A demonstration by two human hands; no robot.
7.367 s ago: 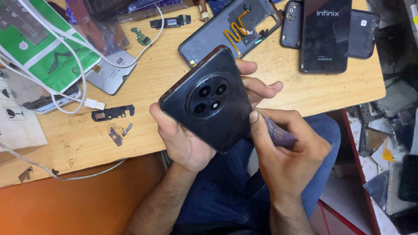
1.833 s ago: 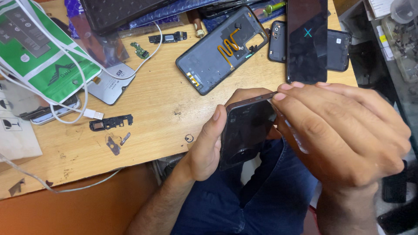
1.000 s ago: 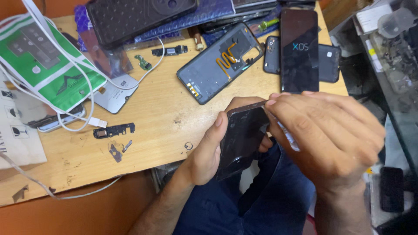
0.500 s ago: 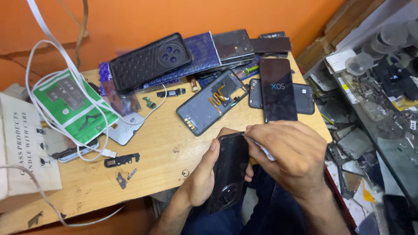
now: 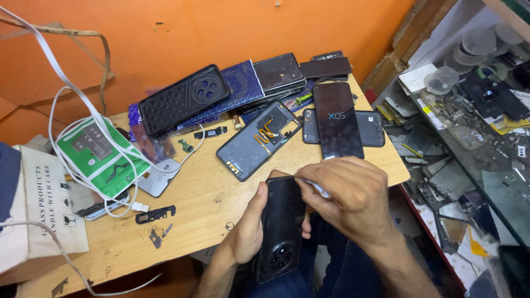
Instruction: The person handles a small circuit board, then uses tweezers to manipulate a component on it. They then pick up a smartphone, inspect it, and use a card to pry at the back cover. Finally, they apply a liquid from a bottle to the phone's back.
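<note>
Left hand grips a glossy black phone by its long edge, thumb pressed flat along the side, back facing up over the person's lap, just off the near edge of the wooden surface. A round camera ring sits at the phone's lower end, smooth and dark. Right hand curls over the phone's top corner, fingers pinched on a thin pale tool; only a sliver of it shows, and its tip is hidden under the fingers, so its shape is hard to make out.

On the scratched, stained surface lies an open grey phone frame, rectangular, with an orange flex ribbon looping inside. Beside it rests a lit phone with a shiny glass face, lying across a flat dark back cover. Further back, a black textured case with a round camera cut-out lies on a stack of dark panels. A green packet sits at left under a looping white cable. A small black part lies near the front edge. At right, glass shelves hold a jumble of parts, too cluttered to sort out.
</note>
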